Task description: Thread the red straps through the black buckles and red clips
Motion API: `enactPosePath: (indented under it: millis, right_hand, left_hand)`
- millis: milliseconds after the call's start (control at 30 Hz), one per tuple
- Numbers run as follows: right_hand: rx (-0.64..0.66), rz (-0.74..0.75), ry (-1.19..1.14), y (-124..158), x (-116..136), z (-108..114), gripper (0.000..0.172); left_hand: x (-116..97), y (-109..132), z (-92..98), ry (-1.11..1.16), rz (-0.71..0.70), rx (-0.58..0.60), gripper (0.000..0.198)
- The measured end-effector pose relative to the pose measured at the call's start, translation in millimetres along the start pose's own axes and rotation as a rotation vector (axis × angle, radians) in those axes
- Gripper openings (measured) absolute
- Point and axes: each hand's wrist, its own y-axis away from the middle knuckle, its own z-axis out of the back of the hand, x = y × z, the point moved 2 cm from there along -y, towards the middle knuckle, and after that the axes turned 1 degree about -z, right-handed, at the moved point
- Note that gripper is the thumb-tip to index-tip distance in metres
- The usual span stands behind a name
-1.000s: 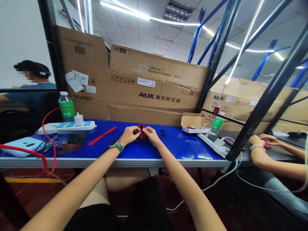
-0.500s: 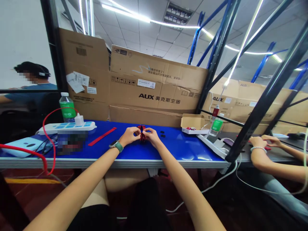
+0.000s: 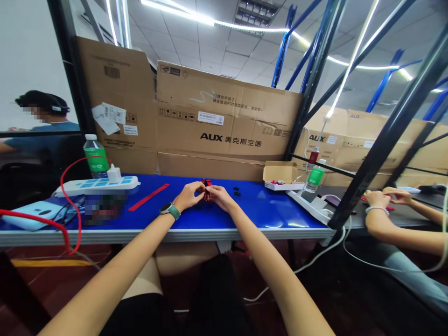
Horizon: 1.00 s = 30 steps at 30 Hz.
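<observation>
My left hand [image 3: 191, 196] and my right hand [image 3: 220, 198] meet over the blue table [image 3: 259, 212], fingers closed. Between their fingertips is a red strap with a black piece on it [image 3: 207, 183]; the fingers cover much of it, so the black piece's exact kind does not show. A flat red strip [image 3: 149, 198] lies left of my left hand, apart from it. Two small black parts [image 3: 237, 193] rest on the table just right of my right hand.
A white power strip [image 3: 94, 185], a light-blue phone [image 3: 33, 215] and a bottle [image 3: 96, 156] stand left. An opened small box [image 3: 280, 185] and another power strip [image 3: 310, 207] are right. Cardboard [image 3: 224, 163] walls the back. A co-worker's hands [image 3: 380, 199] work beyond the post.
The fingers have shifted slightly around the red strap, and the right hand's fingers now lie lower and more folded over it. The view has moved a little.
</observation>
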Motion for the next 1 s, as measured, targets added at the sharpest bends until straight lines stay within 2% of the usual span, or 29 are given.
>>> enactPosePath:
  millis: [167,333,467,600,667,767,933,1000]
  right_hand:
    - [-0.023,-0.023,0.076,1,1,1,0.048]
    - [-0.131,0.018,0.107,1,4,8,0.045]
    - [-0.085,-0.018,0.057,2,5,11,0.05]
    - [-0.046,-0.033,0.004,1,4,10,0.055]
    - [-0.064,-0.028,-0.007,0,3,10,0.056]
    - [-0.088,-0.02,0.003,-1,1,9,0.053]
    - [-0.099,-0.031,0.055,-2,2,9,0.054]
    - [-0.09,-0.044,0.089,-1,4,10,0.053]
  left_hand:
    - [-3,0,1.9,-0.022,0.024,-0.001,0.009]
    - [-5,-1,6.5,-0.023,0.05,-0.022,0.009]
    - [-3,-1,7.6,0.007,0.105,-0.025,0.012]
    - [4,0,1.8,0.1,0.233,-0.058,0.024]
    - [9,2,-3.3,0.172,0.281,-0.023,0.035]
    - [13,4,-7.9,0.21,0.283,0.045,0.049]
    - [13,3,-2.4,0.167,0.308,-0.009,0.022]
    - [13,2,1.1,0.137,0.303,-0.031,0.019]
